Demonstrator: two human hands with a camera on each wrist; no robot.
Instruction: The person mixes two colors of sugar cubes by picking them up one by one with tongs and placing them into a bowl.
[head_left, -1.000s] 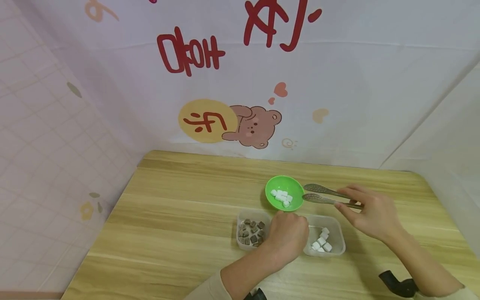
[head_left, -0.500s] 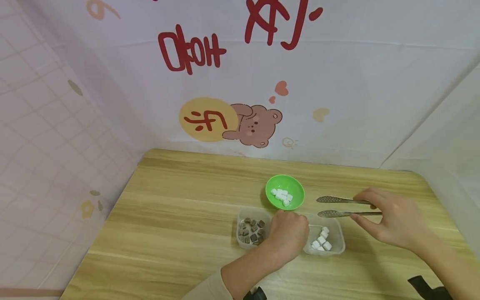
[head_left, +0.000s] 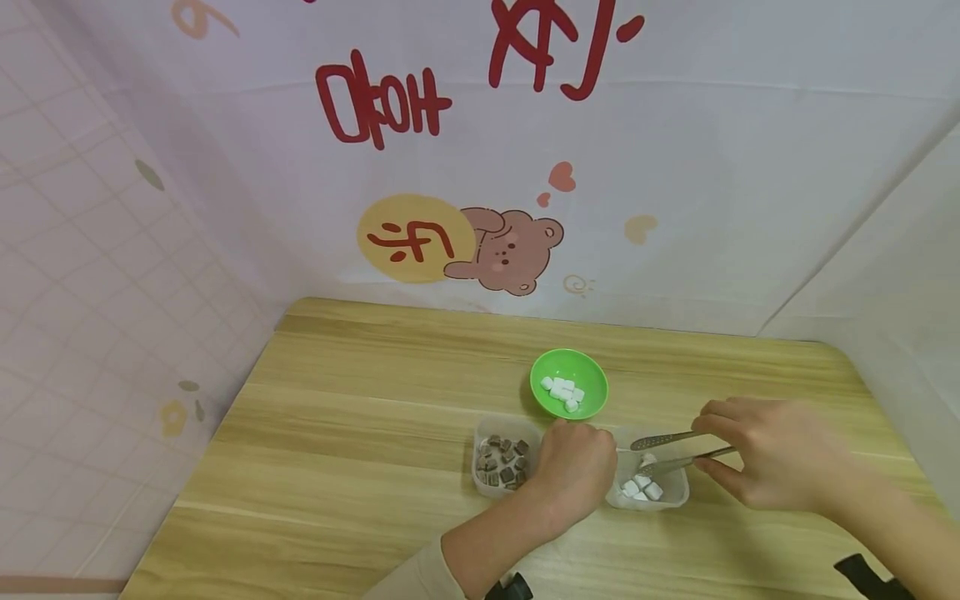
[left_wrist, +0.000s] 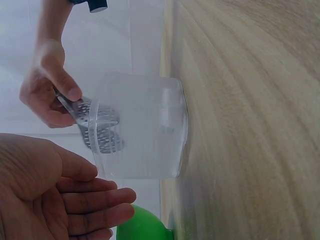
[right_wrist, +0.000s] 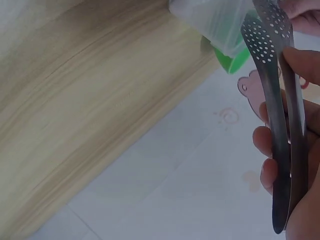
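Note:
My right hand (head_left: 780, 454) grips metal tongs (right_wrist: 275, 100) with perforated tips, which stand apart. In the head view the lower tip reaches into a clear plastic box (head_left: 679, 492), over several white cubes (head_left: 642, 490); the upper tip overlaps the box's back rim. My left hand (head_left: 573, 467) rests between this box and another clear box (head_left: 495, 425) holding several brown cubes (head_left: 507, 477). In the left wrist view, the left fingers (left_wrist: 100, 200) are loosely bent with nothing between them, the uppermost fingertip right at the box rim.
Behind the boxes stands a green bowl (head_left: 592, 379) with several white cubes in it. The wooden table (head_left: 337, 467) ends at a printed cloth backdrop (head_left: 712, 192) at the back. White cloth walls rise at both sides.
My right hand first moved right and forward with the tongs, away from the green bowl, then swung the tips left and down into the white-cube box. The left hand stayed put.

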